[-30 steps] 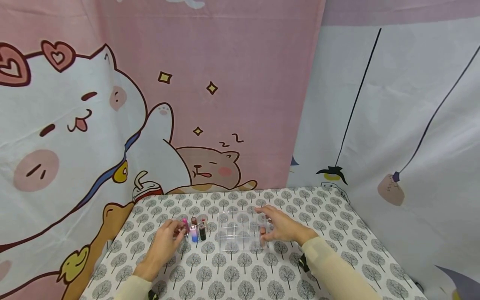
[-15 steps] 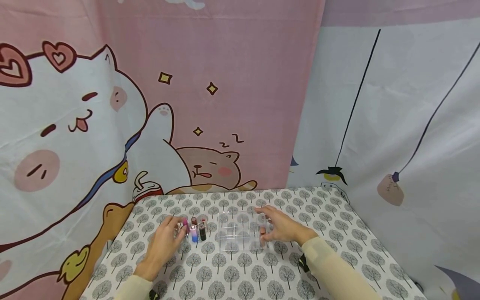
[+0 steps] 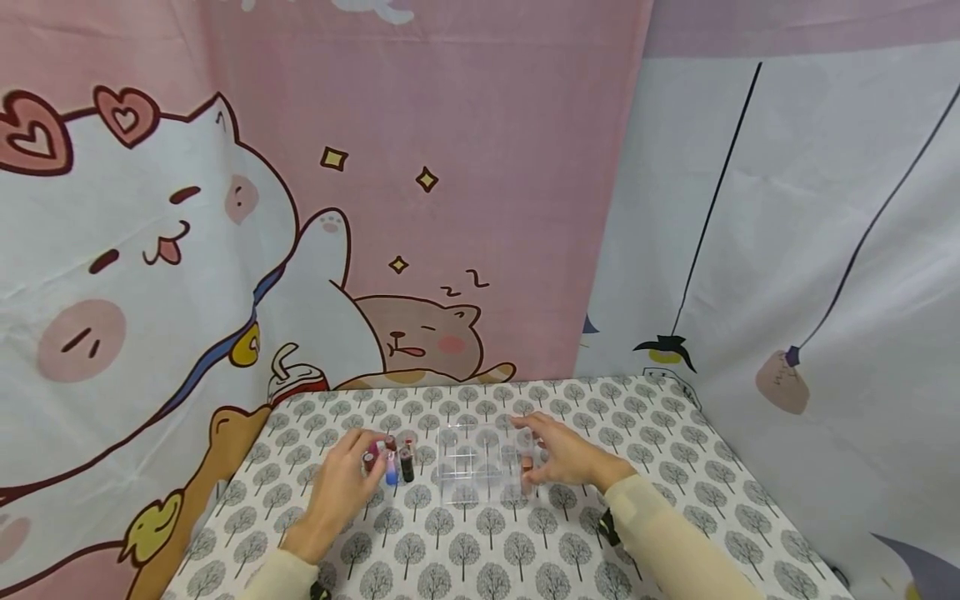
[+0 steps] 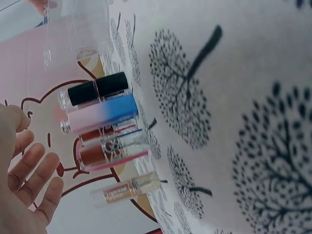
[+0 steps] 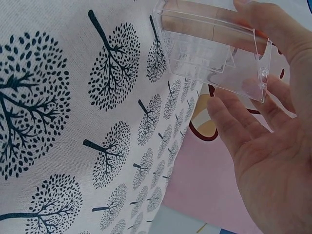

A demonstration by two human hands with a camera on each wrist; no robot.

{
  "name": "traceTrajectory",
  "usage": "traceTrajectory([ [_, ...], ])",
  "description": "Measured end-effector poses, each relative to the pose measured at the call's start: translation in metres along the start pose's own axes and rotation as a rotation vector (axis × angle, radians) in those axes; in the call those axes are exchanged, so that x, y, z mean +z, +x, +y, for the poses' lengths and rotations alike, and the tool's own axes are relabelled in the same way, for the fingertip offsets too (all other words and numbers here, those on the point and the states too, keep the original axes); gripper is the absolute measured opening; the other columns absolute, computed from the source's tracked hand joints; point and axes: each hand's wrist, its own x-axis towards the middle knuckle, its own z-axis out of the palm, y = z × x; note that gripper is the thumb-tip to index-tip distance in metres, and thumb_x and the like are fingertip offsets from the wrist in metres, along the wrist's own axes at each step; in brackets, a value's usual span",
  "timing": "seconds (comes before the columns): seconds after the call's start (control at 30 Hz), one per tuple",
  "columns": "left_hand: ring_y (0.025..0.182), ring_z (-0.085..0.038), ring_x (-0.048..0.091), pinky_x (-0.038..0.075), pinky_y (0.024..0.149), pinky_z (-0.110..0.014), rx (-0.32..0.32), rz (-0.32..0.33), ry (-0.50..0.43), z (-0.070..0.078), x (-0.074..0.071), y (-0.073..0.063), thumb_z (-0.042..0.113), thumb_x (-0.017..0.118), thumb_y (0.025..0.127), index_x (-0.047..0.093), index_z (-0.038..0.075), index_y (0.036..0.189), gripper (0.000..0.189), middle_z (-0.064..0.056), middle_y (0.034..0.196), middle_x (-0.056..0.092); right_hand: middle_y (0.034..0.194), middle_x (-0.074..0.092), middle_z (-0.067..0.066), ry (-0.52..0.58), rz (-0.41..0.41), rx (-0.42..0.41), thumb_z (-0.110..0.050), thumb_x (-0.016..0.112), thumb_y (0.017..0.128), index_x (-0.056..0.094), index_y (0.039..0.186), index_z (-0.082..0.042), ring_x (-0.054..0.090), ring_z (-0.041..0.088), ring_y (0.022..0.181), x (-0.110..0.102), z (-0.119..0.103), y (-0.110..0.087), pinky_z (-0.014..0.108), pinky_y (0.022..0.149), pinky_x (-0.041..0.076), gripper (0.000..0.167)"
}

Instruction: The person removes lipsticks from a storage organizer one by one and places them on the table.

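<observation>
My left hand hovers over the left side of a cluster of upright lip products, fingers loosely spread and holding nothing. In the left wrist view, the cluster has a black lipstick, a pink-to-blue tube, a reddish-brown lip gloss and, set apart, a clear beige gloss tube. My right hand grips the right end of a clear plastic organizer, thumb at the near side, fingers round the far side. A brownish-pink tube stands inside that end.
A tablecloth printed with trees covers the table. A pink cartoon curtain hangs behind it, and a pale curtain on the right. The lip products stand left of the organizer.
My left hand has moved slightly right and forward, further over the lip products, and covers more of the pink one. The right hand and organizer have stayed in place.
</observation>
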Motion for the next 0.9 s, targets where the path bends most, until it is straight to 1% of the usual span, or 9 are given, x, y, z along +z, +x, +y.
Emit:
traceTrajectory([
  [0.2, 0.081, -0.011, 0.068, 0.059, 0.066, -0.018, 0.045, -0.001, -0.02, 0.008, 0.007, 0.0, -0.001, 0.095, 0.09, 0.082, 0.009, 0.117, 0.031, -0.003, 0.108, 0.076, 0.175, 0.055, 0.013, 0.009, 0.005, -0.015, -0.037, 0.106, 0.085, 0.044, 0.179, -0.019, 0.061, 0.047, 0.151, 0.0, 0.001, 0.0, 0.069, 0.124, 0.059, 0.114],
  [0.37, 0.083, -0.019, 0.073, 0.064, 0.069, -0.023, 0.08, -0.007, -0.06, 0.016, 0.012, 0.002, 0.002, 0.095, 0.091, 0.083, 0.009, 0.12, 0.032, -0.006, 0.108, 0.078, 0.173, 0.056, 0.014, 0.022, 0.004, -0.019, -0.035, 0.106, 0.086, 0.044, 0.179, -0.018, 0.061, 0.049, 0.152, 0.0, 0.001, 0.0, 0.07, 0.125, 0.058, 0.113],
  [0.47, 0.078, -0.017, 0.073, 0.064, 0.067, -0.024, 0.08, -0.017, -0.078, 0.02, 0.015, 0.003, 0.003, 0.095, 0.093, 0.083, 0.008, 0.123, 0.032, -0.008, 0.109, 0.079, 0.173, 0.056, 0.015, 0.027, 0.005, -0.02, -0.036, 0.106, 0.085, 0.044, 0.179, -0.018, 0.061, 0.049, 0.152, 0.0, 0.001, 0.0, 0.07, 0.125, 0.058, 0.113],
  [0.57, 0.072, -0.011, 0.071, 0.067, 0.071, -0.034, 0.075, -0.02, -0.068, 0.023, 0.018, 0.004, 0.004, 0.096, 0.093, 0.083, 0.01, 0.124, 0.034, -0.008, 0.113, 0.08, 0.173, 0.056, 0.014, 0.018, 0.008, -0.021, -0.038, 0.106, 0.084, 0.044, 0.179, -0.018, 0.062, 0.046, 0.151, 0.0, 0.0, 0.0, 0.069, 0.124, 0.059, 0.115],
  [0.63, 0.069, -0.01, 0.07, 0.072, 0.087, -0.056, 0.065, -0.019, -0.056, 0.026, 0.02, 0.005, 0.005, 0.097, 0.093, 0.083, 0.011, 0.124, 0.034, -0.007, 0.116, 0.081, 0.173, 0.056, 0.014, 0.014, 0.01, -0.022, -0.039, 0.106, 0.084, 0.044, 0.179, -0.018, 0.062, 0.044, 0.15, 0.0, 0.0, 0.0, 0.068, 0.125, 0.059, 0.115],
  [0.7, 0.071, -0.011, 0.07, 0.07, 0.085, -0.063, 0.043, -0.041, -0.05, 0.03, 0.021, 0.006, 0.008, 0.096, 0.094, 0.083, 0.013, 0.126, 0.035, -0.005, 0.121, 0.081, 0.174, 0.055, 0.013, 0.01, 0.013, -0.021, -0.04, 0.107, 0.083, 0.044, 0.179, -0.018, 0.063, 0.041, 0.15, 0.0, 0.0, 0.0, 0.068, 0.124, 0.059, 0.116],
  [0.73, 0.073, -0.013, 0.072, 0.07, 0.091, -0.07, 0.029, -0.056, -0.043, 0.031, 0.022, 0.006, 0.01, 0.096, 0.096, 0.082, 0.014, 0.127, 0.035, -0.004, 0.123, 0.081, 0.174, 0.055, 0.013, 0.01, 0.013, -0.02, -0.04, 0.107, 0.083, 0.044, 0.179, -0.018, 0.063, 0.041, 0.15, 0.0, 0.0, 0.0, 0.069, 0.125, 0.059, 0.116],
  [0.8, 0.081, -0.015, 0.075, 0.071, 0.095, -0.065, 0.021, -0.081, -0.024, 0.034, 0.023, 0.007, 0.014, 0.096, 0.096, 0.082, 0.016, 0.13, 0.036, -0.002, 0.125, 0.081, 0.174, 0.055, 0.014, 0.011, 0.013, -0.019, -0.039, 0.107, 0.083, 0.044, 0.179, -0.018, 0.062, 0.042, 0.15, -0.001, 0.0, -0.001, 0.07, 0.125, 0.058, 0.116],
  [0.9, 0.092, -0.014, 0.077, 0.071, 0.093, -0.052, 0.028, -0.109, -0.015, 0.039, 0.026, 0.01, 0.018, 0.096, 0.097, 0.082, 0.017, 0.132, 0.038, -0.001, 0.126, 0.081, 0.175, 0.054, 0.013, 0.008, 0.01, -0.014, -0.037, 0.106, 0.084, 0.044, 0.179, -0.018, 0.062, 0.042, 0.151, 0.0, 0.0, -0.001, 0.07, 0.125, 0.058, 0.115],
])
